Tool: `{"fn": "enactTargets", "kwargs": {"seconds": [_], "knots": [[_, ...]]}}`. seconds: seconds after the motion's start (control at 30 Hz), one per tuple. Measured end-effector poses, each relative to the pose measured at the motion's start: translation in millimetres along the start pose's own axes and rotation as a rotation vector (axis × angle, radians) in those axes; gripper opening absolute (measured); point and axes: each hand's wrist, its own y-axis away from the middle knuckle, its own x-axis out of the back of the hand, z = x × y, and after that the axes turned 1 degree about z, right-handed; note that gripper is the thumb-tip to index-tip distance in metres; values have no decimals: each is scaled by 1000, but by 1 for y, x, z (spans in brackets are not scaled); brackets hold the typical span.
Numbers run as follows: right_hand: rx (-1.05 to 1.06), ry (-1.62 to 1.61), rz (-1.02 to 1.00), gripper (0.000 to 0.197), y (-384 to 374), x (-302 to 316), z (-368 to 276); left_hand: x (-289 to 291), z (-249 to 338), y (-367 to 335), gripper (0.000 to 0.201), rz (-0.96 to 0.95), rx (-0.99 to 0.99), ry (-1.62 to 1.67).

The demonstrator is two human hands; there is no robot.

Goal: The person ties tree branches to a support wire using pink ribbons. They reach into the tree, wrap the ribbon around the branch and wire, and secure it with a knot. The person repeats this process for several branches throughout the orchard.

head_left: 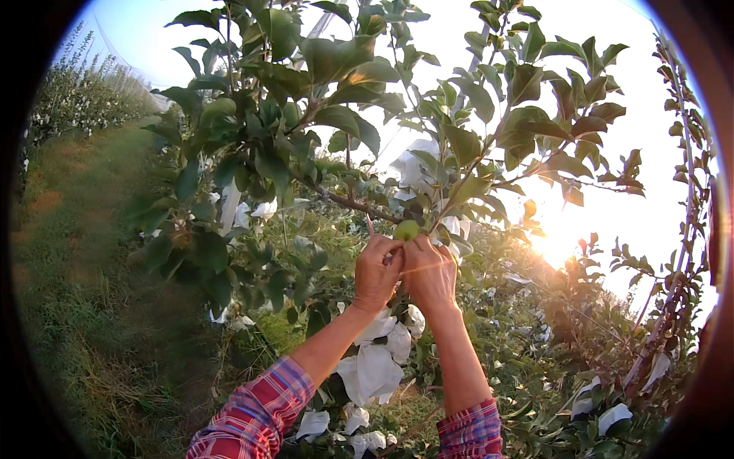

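Head view: both hands raised together at a small green apple point(406, 229), which is hanging from the brown branch point(344, 200) that slants down through the leaves from the upper left. The left hand point(376, 272) is sitting just below and left of the apple, fingers curled closed and pinching at something next to the fruit; what it is pinching is too small to tell. The right hand point(430, 274) is pressing against the left one, just below the apple, fingers curled up toward the stalk; its hold is also hidden. Plaid sleeves point(256, 417) are coming up from well below the apple.

White paper bags point(375, 367) are hanging on the tree below the apple, more are showing above and right of it. A grassy row point(84, 252) is running off far to the left of the apple. Low sun point(562, 233) is glaring to the right of it.

Judgement on doing this well: fingers should be working around the stalk, not squeezing the young fruit; one hand steadying the twig should be keeping the apple from tearing off, and leaves should be kept out of the pinch
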Motion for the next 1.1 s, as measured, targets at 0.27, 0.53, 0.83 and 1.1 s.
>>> {"fn": "enactTargets", "kwargs": {"seconds": [0.27, 0.53, 0.83, 1.1], "knots": [[-5, -195, 11, 14, 19, 1, 14, 0, 22, -5, 12, -166, -20, -318], [-34, -352, 246, 17, 19, -20, 11, 10, 27, -19, 13, -262, 424, -87], [-164, -526, 375, 16, 19, -30, 12, 8, 20, -29, 13, -272, 744, 174], [-113, -180, 291, 20, 5, -22, 9, -8, 12, -26, 19, -57, 286, 31]]}}
